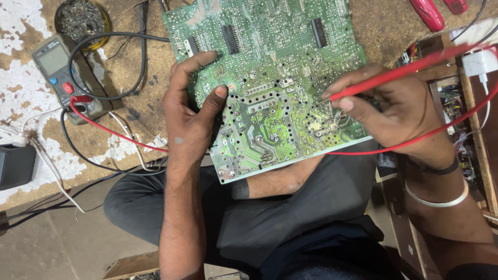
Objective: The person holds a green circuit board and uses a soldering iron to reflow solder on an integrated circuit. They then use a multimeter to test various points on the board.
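A large green circuit board (270,83) lies solder side up across my lap and the worn workbench edge. My left hand (189,116) grips the board's left edge, thumb pressed on its surface and fingers curled over the top. My right hand (399,111) holds a red multimeter probe (399,72) like a pen, its tip touching the board's right part near my thumb. The probe's red lead (415,141) runs under the board toward a grey multimeter (65,78) at the left. A black lead also plugs into the meter.
A round tin of dark residue (82,19) sits at the top left. A black box (15,166) and white cable lie at the left edge. Red tool handles (428,13) rest at top right, beside a wooden tray of parts (469,119) and a white charger (480,62).
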